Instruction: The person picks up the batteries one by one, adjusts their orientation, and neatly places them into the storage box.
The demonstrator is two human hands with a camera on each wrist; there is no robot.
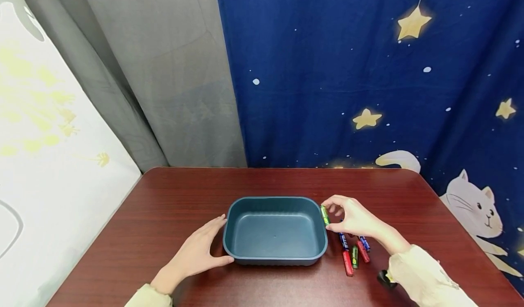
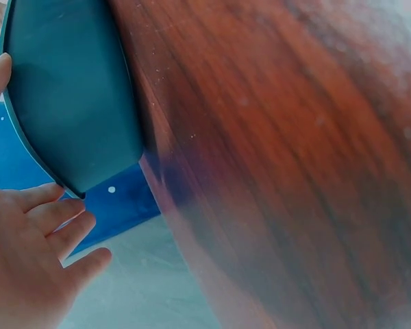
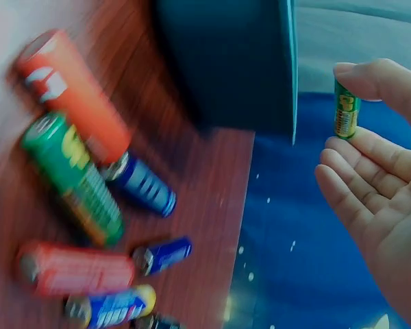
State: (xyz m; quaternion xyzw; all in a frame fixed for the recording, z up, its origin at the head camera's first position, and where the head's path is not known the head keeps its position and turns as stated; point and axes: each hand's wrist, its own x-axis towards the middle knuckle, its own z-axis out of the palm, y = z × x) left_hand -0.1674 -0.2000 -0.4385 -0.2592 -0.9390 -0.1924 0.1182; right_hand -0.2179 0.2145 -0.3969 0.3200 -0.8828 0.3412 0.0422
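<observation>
Right hand (image 1: 351,217) pinches small green battery (image 3: 346,113) end to end, thumb against fingertip, other fingers loosely bent, nothing else held. Blue-green bin (image 1: 275,235) is just left of that hand; battery is right by the bin's near-hand rim. Loose batteries (image 1: 348,262) lie below the hand, on its near side. Left hand (image 1: 199,249) is spread wide, gripping nothing, thumb and fingertips at the bin's side. Handling well probably means light, even end pinch, knuckles clear of the rim, left hand steadying without tipping.
</observation>
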